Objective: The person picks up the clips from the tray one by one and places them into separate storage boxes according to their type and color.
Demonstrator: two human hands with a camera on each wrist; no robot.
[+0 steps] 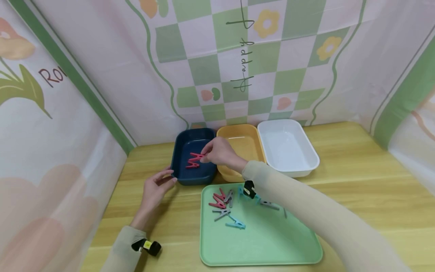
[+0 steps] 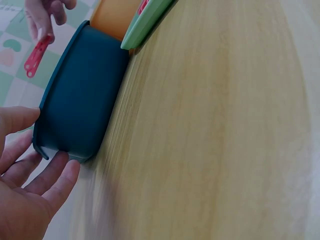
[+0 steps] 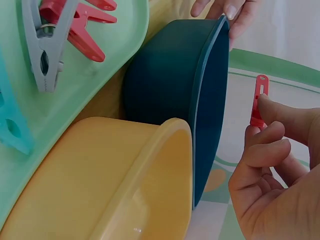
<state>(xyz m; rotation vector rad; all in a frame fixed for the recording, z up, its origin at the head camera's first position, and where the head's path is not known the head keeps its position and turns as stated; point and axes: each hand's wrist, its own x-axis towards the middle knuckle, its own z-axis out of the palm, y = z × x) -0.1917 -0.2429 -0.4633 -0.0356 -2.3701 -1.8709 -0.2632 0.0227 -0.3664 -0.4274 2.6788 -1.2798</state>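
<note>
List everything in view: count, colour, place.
Left bin: 1, dark blue, rear of table
Middle bin: 1, yellow, rear
Right bin: 1, white, rear
Tray: 1, green, before bins
Clothespins: 4 visible, red, tray two, left bin one, hand one
Clothespins: at least 3, grey, tray
Clothespins: at least 2, light blue, tray
Table: 1, yellowish, underneath
Backdrop: count unclear, multicoloured, around table
Wrist devices: 2, black, forearms
Left hand: 1, beige sleeve, touching left bin
Right hand: 1, beige sleeve, pinching red clothespin

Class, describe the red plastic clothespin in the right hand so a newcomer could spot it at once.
Find the dark blue rectangular tub, leftmost of three. Above it, the right hand pinches a red plastic clothespin, the only one held between fingers.
</note>
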